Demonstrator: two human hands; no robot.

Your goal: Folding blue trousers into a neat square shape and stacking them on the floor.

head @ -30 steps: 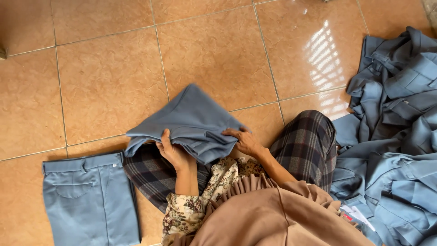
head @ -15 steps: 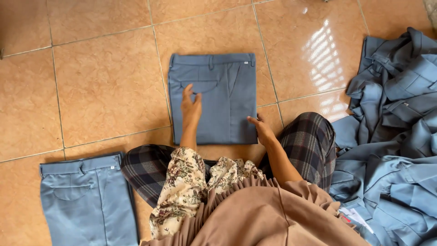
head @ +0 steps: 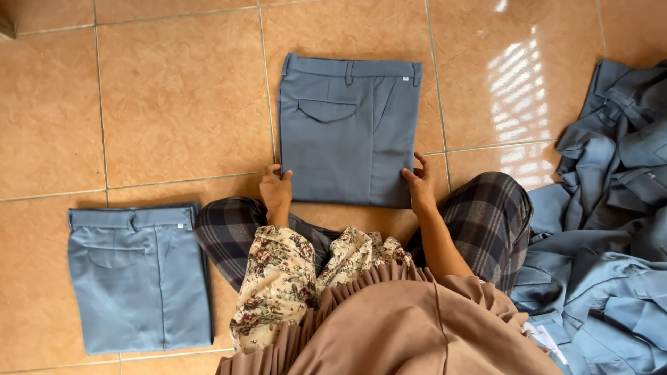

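A folded pair of grey-blue trousers [head: 347, 132] lies flat on the tiled floor in front of me, waistband at the far end. My left hand [head: 276, 189] grips its near left corner. At the near right corner my right hand [head: 420, 182] holds the fold's edge. A second folded pair of the same trousers [head: 139, 278] rests on the floor by my left knee.
A heap of unfolded grey-blue garments [head: 611, 222] fills the right side. I sit cross-legged in plaid trousers [head: 486, 222], a floral sleeve and a brown cloth. Orange floor tiles [head: 174, 90] surround everything.
The bundle that I held at my lap was spread flat on the floor. My hands slid back from its surface to its two near corners.
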